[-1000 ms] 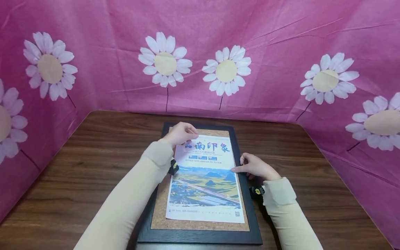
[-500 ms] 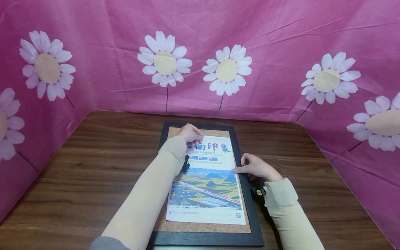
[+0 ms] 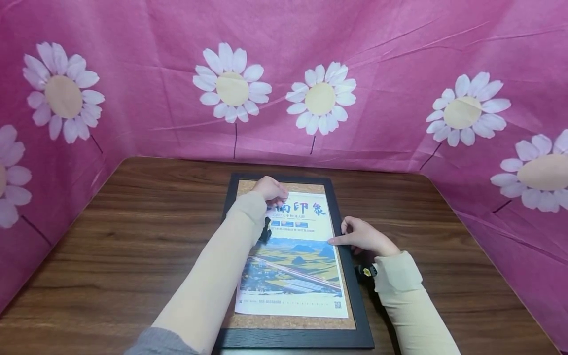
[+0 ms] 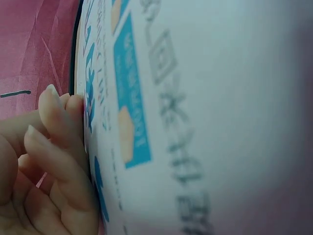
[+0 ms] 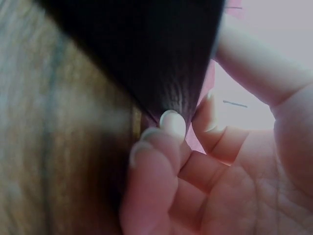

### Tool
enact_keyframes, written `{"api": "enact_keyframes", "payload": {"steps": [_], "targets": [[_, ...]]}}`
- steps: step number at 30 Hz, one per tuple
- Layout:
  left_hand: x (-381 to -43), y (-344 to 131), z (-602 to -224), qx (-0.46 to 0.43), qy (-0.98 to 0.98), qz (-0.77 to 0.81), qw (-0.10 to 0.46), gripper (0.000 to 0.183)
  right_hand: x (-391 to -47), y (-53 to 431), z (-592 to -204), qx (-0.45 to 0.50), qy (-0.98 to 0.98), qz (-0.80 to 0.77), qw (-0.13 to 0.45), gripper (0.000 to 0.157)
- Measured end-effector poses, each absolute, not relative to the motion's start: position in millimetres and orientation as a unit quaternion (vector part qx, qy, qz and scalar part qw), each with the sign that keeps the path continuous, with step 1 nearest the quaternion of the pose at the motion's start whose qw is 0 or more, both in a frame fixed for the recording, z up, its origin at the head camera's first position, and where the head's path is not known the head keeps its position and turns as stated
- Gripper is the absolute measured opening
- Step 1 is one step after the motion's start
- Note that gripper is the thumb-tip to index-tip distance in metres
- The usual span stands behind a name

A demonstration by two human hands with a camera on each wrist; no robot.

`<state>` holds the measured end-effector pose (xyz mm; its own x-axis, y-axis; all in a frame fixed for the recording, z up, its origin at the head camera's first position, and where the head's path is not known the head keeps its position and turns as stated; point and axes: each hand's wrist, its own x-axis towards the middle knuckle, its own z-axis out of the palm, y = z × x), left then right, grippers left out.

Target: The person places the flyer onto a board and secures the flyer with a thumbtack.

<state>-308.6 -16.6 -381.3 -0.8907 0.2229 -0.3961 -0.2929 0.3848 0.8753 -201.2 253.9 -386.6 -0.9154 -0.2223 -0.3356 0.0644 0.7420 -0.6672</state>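
A printed poster (image 3: 293, 266) with a landscape picture and large characters lies on a black-framed cork board (image 3: 288, 323). My left hand (image 3: 271, 189) is at the poster's upper left part, thumb and index finger brought together at the paper; I cannot tell what, if anything, is pinched there. In the left wrist view, the other fingers (image 4: 63, 161) curl just off the printed sheet (image 4: 234, 98). My right hand (image 3: 366, 236) grips the board's right side. Its thumb reaches over the frame onto the poster's edge, while its fingers (image 5: 151, 171) bend against the frame's outer side (image 5: 161, 63).
The board lies on a brown wooden table (image 3: 133, 256), near its front edge. A pink cloth (image 3: 284, 29) printed with white daisies surrounds the table at the back and both sides. Small black devices (image 3: 366, 271) are worn at the wrists.
My left hand has moved right along the poster's top from its upper left corner, then held nearly still in the last half second. The right hand stays on the frame.
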Motion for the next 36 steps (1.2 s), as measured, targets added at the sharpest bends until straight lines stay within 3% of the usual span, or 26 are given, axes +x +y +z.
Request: {"api": "enact_keyframes", "payload": {"steps": [10, 36], "targets": [[-320.7, -12.0, -390.1, -0.043, 0.827, 0.515, 0.22, 0.012, -202.0, 252.9, -386.8, -0.042, 0.912, -0.357, 0.2, 0.046], [-312.0, -11.9, -384.3, -0.101, 0.812, 0.522, 0.241, 0.013, -199.7, 252.1, -386.6, -0.038, 0.914, -0.354, 0.194, 0.046]]}}
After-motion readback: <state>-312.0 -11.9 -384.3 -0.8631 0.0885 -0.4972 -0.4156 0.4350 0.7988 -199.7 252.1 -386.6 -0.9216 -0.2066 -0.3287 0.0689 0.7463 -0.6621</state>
